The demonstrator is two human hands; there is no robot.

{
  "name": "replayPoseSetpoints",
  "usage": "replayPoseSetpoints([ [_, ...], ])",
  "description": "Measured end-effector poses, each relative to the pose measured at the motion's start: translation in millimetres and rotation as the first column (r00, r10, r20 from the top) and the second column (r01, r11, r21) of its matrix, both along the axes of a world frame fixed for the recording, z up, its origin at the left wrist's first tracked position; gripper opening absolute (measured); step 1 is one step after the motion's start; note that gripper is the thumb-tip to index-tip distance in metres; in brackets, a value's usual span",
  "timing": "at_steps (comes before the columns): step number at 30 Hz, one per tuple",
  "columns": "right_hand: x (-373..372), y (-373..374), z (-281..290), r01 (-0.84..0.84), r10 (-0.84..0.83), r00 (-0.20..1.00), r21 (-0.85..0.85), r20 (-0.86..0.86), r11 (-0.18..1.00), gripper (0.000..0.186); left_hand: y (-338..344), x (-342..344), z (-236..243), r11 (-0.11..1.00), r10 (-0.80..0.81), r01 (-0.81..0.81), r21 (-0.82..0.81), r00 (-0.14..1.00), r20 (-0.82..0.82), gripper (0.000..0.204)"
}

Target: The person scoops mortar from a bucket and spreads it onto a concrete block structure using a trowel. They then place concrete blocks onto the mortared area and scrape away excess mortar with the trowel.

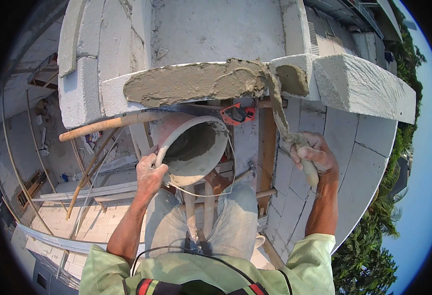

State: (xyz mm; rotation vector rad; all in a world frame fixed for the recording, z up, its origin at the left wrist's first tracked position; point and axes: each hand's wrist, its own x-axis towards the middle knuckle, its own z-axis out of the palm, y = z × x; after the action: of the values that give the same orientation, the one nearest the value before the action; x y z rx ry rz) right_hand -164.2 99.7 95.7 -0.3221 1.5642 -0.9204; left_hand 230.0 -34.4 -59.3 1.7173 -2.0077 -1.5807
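My left hand (150,173) is closed on the left rim of a pale bucket (215,164), tilted so that its mouth shows. Grey wet mortar (192,141) lies inside it. My right hand (319,156) wraps round the handle of a trowel (278,109), whose mortar-smeared blade points up and away, almost edge-on. The blade's tip meets the right end of a thick mortar bed (191,82) on top of a white block course (112,101). To its right, a smaller mortar patch (292,80) sits on the adjoining block.
Below the wall top lies a handsaw with a red handle (237,113), beside a wooden pole (110,126). A loose-looking white block (361,86) stands at the right. Poles and a much lower floor (54,128) show at left; trees (368,255) at right.
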Motion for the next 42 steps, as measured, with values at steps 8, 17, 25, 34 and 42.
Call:
replayPoseSetpoints([
  [8, -24, 1, -5, 0.052, -0.056, 0.983, 0.028, 0.177, 0.998, 0.051, -1, -9, 7, 0.999, -0.013, 0.012, 0.049, 1.000, 0.013, 0.026],
  [17, 12, 48, 41, 0.140, -0.139, 0.990, 0.147, -0.020, 0.979, 0.052, 5, -6, 6, 0.998, -0.012, 0.013, 0.054, 1.000, -0.018, 0.028],
  [25, 41, -22, 52, 0.200, -0.168, 0.952, 0.104, -0.255, 0.974, 0.059, 4, -9, 8, 0.998, -0.008, 0.010, 0.056, 0.999, -0.044, 0.026],
  [34, 23, 49, 45, 0.291, -0.291, 0.956, -0.007, 0.038, 0.957, 0.062, 1, -8, 8, 0.998, -0.018, 0.018, 0.066, 1.000, 0.003, 0.027],
  [42, 82, 41, 4, -0.636, 0.662, 0.087, 0.470, -0.744, 0.612, 0.047, 1, -27, 15, 0.991, -0.009, 0.010, 0.136, 1.000, -0.008, 0.030],
])
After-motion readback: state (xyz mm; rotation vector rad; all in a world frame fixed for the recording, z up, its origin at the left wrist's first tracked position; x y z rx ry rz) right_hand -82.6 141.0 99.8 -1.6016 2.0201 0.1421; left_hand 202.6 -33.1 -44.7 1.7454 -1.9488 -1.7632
